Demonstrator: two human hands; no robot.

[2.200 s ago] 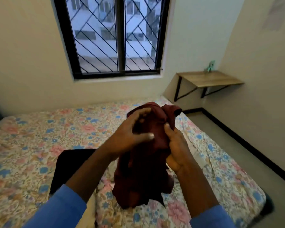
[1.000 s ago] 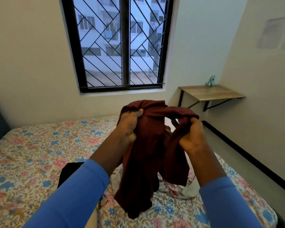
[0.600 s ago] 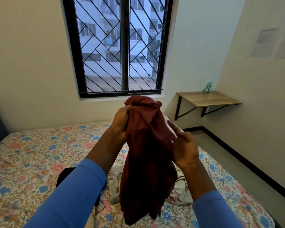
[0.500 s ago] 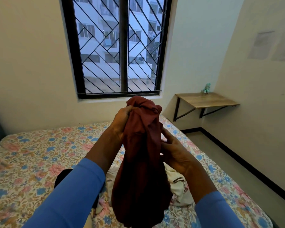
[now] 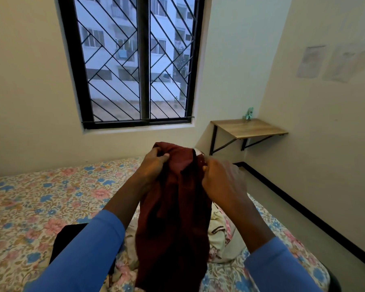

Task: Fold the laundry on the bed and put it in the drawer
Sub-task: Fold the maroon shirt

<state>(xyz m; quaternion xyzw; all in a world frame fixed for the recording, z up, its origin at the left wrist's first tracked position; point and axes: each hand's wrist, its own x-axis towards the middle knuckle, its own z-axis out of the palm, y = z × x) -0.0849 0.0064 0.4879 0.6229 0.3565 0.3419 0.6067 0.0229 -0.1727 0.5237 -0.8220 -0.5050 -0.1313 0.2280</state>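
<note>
**bedfold_q:** So where's the laundry at in this shot, and what are the hands doing?

**linen_lurker:** The maroon garment [image 5: 173, 218] is up in the air over the near half of the bed [image 5: 40, 197], held by its top and hanging down in a bunched, narrow column. Its lower end dangles in front of the pile at the bed's near edge. The left hand [image 5: 154, 165] has fingers and thumb curled tight around the top left of the cloth. The right hand [image 5: 221, 178] is just beside it on the top right, back of the hand to the camera, fingers curled into the fabric. That hand is a bit blurred and its fingertips are hidden by the fold. So both hands are clamped on the same piece, close together. Blue sleeves on both arms.

**bedfold_q:** Anything else on the bed?

**linen_lurker:** A black garment [image 5: 65, 239] lies flat near the front edge, partly under the left arm. A crumpled cream cloth [image 5: 221, 232] with a dark stripe sits toward the bed's right edge, behind the hanging maroon one. The floral sheet covers the rest.

**bedfold_q:** And the room?

**linen_lurker:** A barred window [image 5: 143, 60] on the far wall, and a wooden wall shelf [image 5: 249, 128] in the right corner with a small teal figurine [image 5: 249, 113] on it. There are pale sheets of paper [image 5: 310, 62] stuck on the right wall — too faint to read.
</note>
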